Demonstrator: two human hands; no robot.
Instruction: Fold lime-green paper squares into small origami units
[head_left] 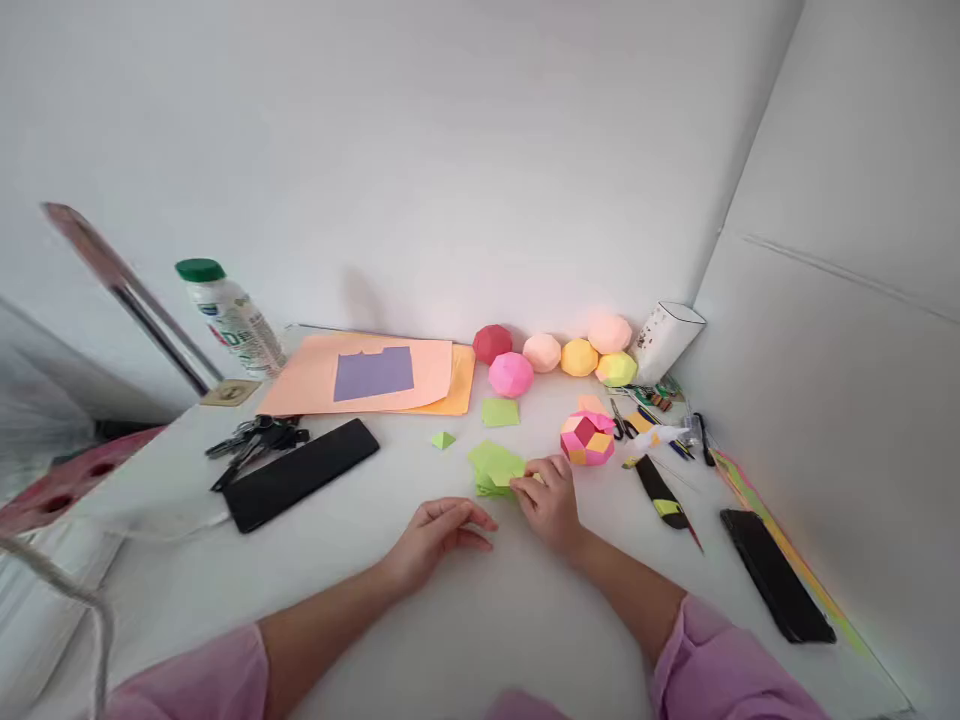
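My right hand (pixel 550 500) rests on the white table (pixel 450 640) with its fingers pinched on the edge of a small pile of green paper squares (pixel 493 467). My left hand (pixel 442 530) lies beside it, fingers loosely curled and relaxed, holding nothing. A pink, yellow and orange paper ball (pixel 587 438) sits just beyond my right hand. A tiny folded green piece (pixel 443 439) and one flat green square (pixel 500 412) lie further back.
Several paper balls (pixel 555 355) line the wall. Peach and orange sheets (pixel 375 375) with a purple piece lie at back left, near a bottle (pixel 229 318), keys (pixel 255 438) and a black case (pixel 300 473). Pens, scissors and a phone (pixel 776 575) crowd the right.
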